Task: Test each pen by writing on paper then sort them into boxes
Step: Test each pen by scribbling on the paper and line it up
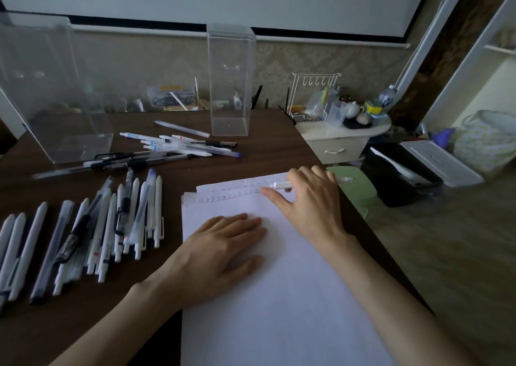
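Right hand (310, 200) grips a white pen (280, 185) at the far edge of the paper (279, 309).
The left hand (215, 254) lies flat on the sheet, fingers straight; the right hand's fingers curl round the pen beside written marks (too small to read). On the bench (273, 142), a row of pens (83, 234) lies near left, a looser pile (173, 147) farther off, with a wide clear box (50, 86) and a tall clear box (230, 80) beyond.

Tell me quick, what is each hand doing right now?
Left hand: open, fingers flat on the paper, holding nothing.
Right hand: closed on a white pen near the paper's top edge.
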`<state>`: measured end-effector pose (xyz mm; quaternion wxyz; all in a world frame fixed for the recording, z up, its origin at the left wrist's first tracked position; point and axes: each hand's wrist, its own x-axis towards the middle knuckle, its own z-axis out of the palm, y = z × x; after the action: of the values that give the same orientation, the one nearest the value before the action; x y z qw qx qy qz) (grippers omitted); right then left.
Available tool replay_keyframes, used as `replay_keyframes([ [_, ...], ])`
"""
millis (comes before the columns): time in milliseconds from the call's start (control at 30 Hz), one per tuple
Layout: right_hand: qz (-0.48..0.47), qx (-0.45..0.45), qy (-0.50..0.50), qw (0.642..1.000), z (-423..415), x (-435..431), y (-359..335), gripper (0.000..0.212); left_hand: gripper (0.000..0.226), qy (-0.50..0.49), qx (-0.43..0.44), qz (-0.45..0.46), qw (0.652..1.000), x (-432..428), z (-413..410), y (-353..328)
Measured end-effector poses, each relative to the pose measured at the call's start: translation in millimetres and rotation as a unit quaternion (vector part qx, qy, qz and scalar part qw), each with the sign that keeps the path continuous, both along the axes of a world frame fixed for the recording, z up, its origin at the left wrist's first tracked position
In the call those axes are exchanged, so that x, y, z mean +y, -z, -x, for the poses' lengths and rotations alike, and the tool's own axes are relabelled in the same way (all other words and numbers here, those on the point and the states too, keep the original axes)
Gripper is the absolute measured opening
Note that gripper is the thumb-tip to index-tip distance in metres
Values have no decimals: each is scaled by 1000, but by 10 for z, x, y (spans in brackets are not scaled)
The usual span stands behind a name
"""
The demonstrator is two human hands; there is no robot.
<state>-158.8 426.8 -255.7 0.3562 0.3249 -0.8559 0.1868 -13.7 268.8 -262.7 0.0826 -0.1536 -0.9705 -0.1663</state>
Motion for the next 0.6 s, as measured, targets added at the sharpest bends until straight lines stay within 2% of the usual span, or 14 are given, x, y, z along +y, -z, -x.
replay_keyframes([
  [100, 120, -26, -94, 988, 53, 55, -116, 33, 47, -20, 26, 17, 999, 22, 12, -78],
  [167, 224, -89, -121, 963, 69, 122, -227, 33, 44, -31, 45, 18, 998, 79, 73, -125],
  [233, 312, -186, -110, 925, 76, 187, -285, 43, 47, -35, 50, 21, 998, 179, 183, -176],
  [300, 346, -293, -84, 887, 98, 238, -276, 56, 56, -31, 12, 30, 999, 312, 312, -206],
  [367, 376, -403, -75, 831, 142, 247, -270, 61, 63, -37, -32, 45, 998, 397, 436, -147],
  [433, 379, -450, -97, 802, 154, 210, -261, 44, 65, -43, -36, 56, 997, 435, 514, -79],
  [500, 326, -438, -121, 829, 190, 143, -206, 18, 67, -47, -31, 64, 996, 439, 543, -38],
  [533, 295, -437, -133, 840, 220, 102, -178, 17, 68, -47, -34, 68, 996, 439, 546, -37],
  [600, 257, -466, -144, 835, 282, 5, -152, 23, 68, -41, -30, 66, 996, 439, 543, -42],
])
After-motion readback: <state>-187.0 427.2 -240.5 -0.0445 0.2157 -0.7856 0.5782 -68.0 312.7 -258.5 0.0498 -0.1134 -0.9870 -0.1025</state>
